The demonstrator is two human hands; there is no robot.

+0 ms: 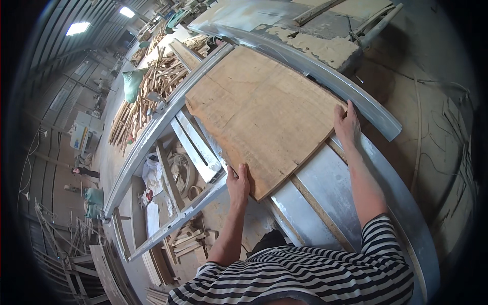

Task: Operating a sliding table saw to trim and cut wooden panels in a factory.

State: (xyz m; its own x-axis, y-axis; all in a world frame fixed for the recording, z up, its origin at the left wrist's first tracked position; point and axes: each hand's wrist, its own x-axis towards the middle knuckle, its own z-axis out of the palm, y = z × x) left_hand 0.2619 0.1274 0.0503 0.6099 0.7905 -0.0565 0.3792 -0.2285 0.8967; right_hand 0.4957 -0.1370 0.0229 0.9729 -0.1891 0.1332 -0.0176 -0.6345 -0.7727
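Broadly, far left: a dim workshop with ribbed walls; jumbled metal bars (pixel 73 264) low down, a pale machine (pixel 81 134) above, and 1 distant person (pixel 87 172) in dark clothing.
Left background: a green bag (pixel 131 85) beside a large, loose heap of sawn timber (pixel 152 91).
Metal frame (pixel 168 234): left of centre, with open bays; offcuts and a coil of pale material visible through and below.
Left hand (pixel 237 185): partly closed at the board's ragged edge, close to the near corner; apparently gripping, with finger placement underneath hidden.
Wooden board (pixel 264 112): at centre, flat and broad, lying across the metal-slatted surface (pixel 325 188) and reaching the frame's far rail; wavy along the left, straight along the near side.
Progress: board already laid on the surface and held at 2 corners, so probably midway through positioning; wavy edge seemingly untrimmed, with any straightening apparently left to do.
Right hand (pixel 346 124): partly closed around the board's right corner, thumb towards the top face; fingers underneath impossible to see.
Curved metal rail (pixel 366 101): just beyond the right hand, running alongside the board.
Far right: cables (pixel 419 107) on a dusty floor.
Lettering: none legible on board, rail or slats; any marks on the pale machine too small to read.
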